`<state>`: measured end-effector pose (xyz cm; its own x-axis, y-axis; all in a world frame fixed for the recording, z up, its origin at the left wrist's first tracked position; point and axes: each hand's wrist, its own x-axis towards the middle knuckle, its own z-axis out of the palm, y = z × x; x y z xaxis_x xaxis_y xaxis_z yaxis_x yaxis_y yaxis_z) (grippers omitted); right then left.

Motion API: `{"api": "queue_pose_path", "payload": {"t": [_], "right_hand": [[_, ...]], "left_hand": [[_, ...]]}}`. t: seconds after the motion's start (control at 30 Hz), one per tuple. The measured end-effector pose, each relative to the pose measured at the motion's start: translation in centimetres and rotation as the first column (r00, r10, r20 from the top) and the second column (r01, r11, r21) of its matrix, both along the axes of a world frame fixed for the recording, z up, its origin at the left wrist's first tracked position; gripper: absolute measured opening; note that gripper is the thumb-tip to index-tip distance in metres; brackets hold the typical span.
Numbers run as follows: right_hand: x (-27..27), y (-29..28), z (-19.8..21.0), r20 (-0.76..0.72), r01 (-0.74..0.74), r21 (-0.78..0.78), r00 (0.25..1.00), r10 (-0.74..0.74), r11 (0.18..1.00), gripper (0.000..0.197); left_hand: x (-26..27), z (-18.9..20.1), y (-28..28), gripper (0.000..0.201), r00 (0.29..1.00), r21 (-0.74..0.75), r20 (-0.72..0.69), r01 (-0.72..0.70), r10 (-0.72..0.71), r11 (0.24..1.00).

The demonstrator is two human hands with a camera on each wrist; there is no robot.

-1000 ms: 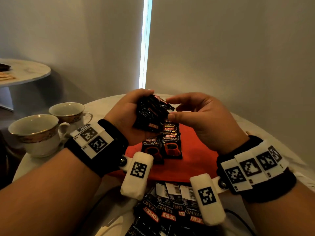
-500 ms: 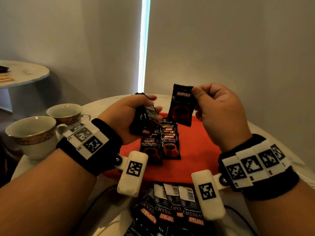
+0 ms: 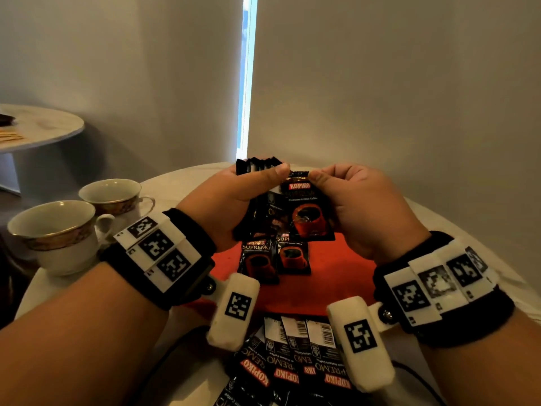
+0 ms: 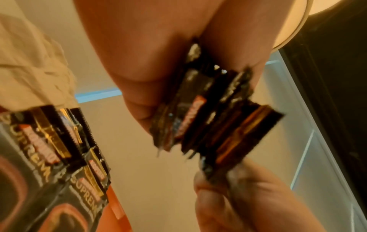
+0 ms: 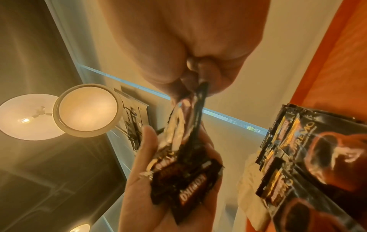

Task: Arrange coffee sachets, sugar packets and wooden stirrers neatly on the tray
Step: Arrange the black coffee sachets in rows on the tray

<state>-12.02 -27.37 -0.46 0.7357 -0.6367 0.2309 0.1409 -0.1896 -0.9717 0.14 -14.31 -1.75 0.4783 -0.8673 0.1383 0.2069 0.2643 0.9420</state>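
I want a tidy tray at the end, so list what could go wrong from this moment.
1. The left hand grips a fanned stack of sachets; as the right hand pinches the front sachet by its top edge, pulling it may drag loose neighbours out.
2. The hands hang right over the sachets already laid on the red tray; a dropped one could knock that row askew.

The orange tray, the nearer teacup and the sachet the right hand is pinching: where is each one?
orange tray (image 3: 336,268), head view, bare surface right of the laid sachets.
nearer teacup (image 3: 58,244), head view, its outer wall.
pinched sachet (image 3: 307,218), head view, the printed red cup on its front.
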Motion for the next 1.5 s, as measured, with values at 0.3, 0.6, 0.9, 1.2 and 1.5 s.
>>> {"api": "queue_pose_path", "payload": {"t": [0.3,0.6,0.9,1.2,1.5], "right_hand": [[-0.5,0.7,0.3,-0.041,-0.174,0.045,0.984,0.176,0.984,0.006],[0.2,1.2,-0.1,0.086,-0.304,0.401,0.952,0.295,0.864,0.043],[0.4,1.0,-0.2,0.053,-0.254,0.307,0.967,0.25,0.917,0.035],[-0.3,0.8,0.2,0.076,-0.339,0.257,0.941,0.331,0.905,0.031],[-0.5,0.7,0.1,0.0,-0.303,0.146,0.952,0.307,0.942,0.017]], "left_hand": [[0.4,-0.2,-0.1,0.039,0.996,-0.071,0.074,-0.053,0.058,0.996],[-0.1,0.0,-0.2,0.029,1.0,-0.15,-0.013,-0.002,0.0,0.989],[0.2,-0.4,-0.7,0.028,0.996,-0.19,-0.085,0.003,-0.02,0.982],[0.3,-0.8,-0.7,0.028,0.996,-0.221,-0.085,-0.005,-0.014,0.975],[1.0,-0.3,0.1,0.032,0.994,-0.153,0.084,-0.056,0.07,0.987]]}}
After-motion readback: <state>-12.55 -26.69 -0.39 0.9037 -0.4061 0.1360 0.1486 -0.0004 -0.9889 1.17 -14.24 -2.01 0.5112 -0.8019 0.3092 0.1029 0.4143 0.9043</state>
